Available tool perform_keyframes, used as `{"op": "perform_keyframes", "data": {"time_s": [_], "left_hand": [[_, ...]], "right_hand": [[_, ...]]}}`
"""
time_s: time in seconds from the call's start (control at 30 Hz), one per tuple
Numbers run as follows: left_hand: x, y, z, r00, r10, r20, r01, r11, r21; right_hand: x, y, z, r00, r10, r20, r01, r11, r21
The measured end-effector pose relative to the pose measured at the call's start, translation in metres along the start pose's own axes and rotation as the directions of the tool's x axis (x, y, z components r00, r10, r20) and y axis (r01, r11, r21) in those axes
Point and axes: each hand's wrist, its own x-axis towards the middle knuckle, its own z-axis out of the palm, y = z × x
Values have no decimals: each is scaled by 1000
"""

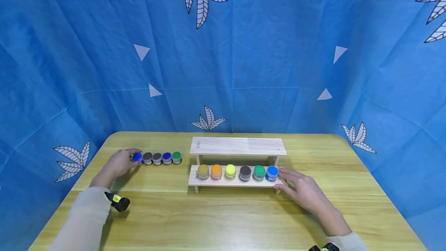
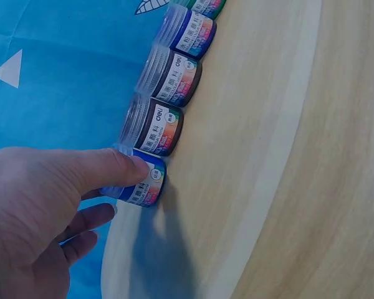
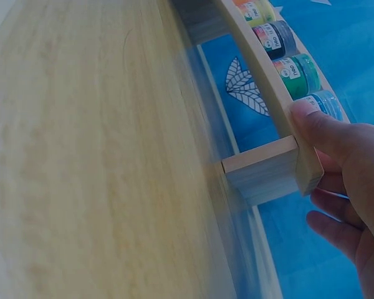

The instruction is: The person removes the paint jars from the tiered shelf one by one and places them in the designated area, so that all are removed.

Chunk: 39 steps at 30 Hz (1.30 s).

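Your left hand (image 1: 118,162) has the deep blue jar (image 1: 138,159) pinched, thumb across its label and a finger behind. That jar stands on the table (image 1: 240,216), well to the left of the wooden shelf (image 1: 237,147), at the end of a short row farthest from it. A dark jar (image 1: 148,158) stands just beside it, on the side toward the shelf.

Your right hand (image 1: 308,193) is at the right end of the shelf's lower board, thumb and fingers curved about the light blue jar (image 1: 272,173). Whether they grip the jar or only touch it and the board's end, you can't tell from these views.

Expect the deep blue jar to feel light for its size, yet a little bottom-heavy if the paint is thick. Its clear wall looks like stiff plastic: it shouldn't give under your thumb, but it may be slick, and a hard knock could crack it or spring the cap. The paper label probably offers better friction than the bare, shiny part.

Take hold low on the round body, thumb and finger on opposite sides, rather than by the cap, which might twist loose. Lift straight up, since the dark jar is close enough to be tipped. The shelf looks like light bare wood, so lean little weight on its end.
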Motion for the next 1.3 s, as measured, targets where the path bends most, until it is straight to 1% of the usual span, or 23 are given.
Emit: {"op": "perform_keyframes", "data": {"time_s": [0.17,0.23,0.33,0.43,0.53,0.67,0.8,1.0,1.1,1.2,1.23,1.3], "left_hand": [[2,0,0,1000,-7,25,7,1000,-9],[3,0,-1,999,-19,36,19,1000,-21],[2,1,-1,999,-28,36,29,999,-42],[-2,5,0,1000,-10,-3,10,998,-59],[-7,12,1,997,25,-70,-28,999,-41],[-13,25,1,986,59,-155,-59,998,7],[-19,41,0,973,100,-209,-97,995,24],[-24,63,-1,955,172,-242,-171,985,26],[-26,73,0,938,221,-268,-222,975,28],[-29,83,3,922,253,-293,-263,965,6],[-30,87,4,919,258,-297,-272,962,-4],[-34,95,5,921,254,-296,-277,960,-38]], "right_hand": [[0,0,0,1000,-3,-7,3,1000,-3],[0,0,0,1000,-1,-9,1,1000,-3],[0,0,0,1000,3,-7,-3,1000,-2],[-1,0,1,1000,6,-3,-6,1000,-4],[-1,-1,1,1000,8,-4,-8,1000,-6],[0,0,1,1000,2,-9,-2,1000,-5],[0,0,1,1000,-7,-11,7,1000,-5],[-1,1,1,1000,-6,-10,6,1000,-5],[0,1,1,1000,-5,-8,5,1000,-3],[0,1,1,1000,-4,-10,4,1000,-2],[0,1,1,1000,-3,-10,3,1000,-3],[-1,1,1,1000,1,-8,-1,1000,-4]]}}
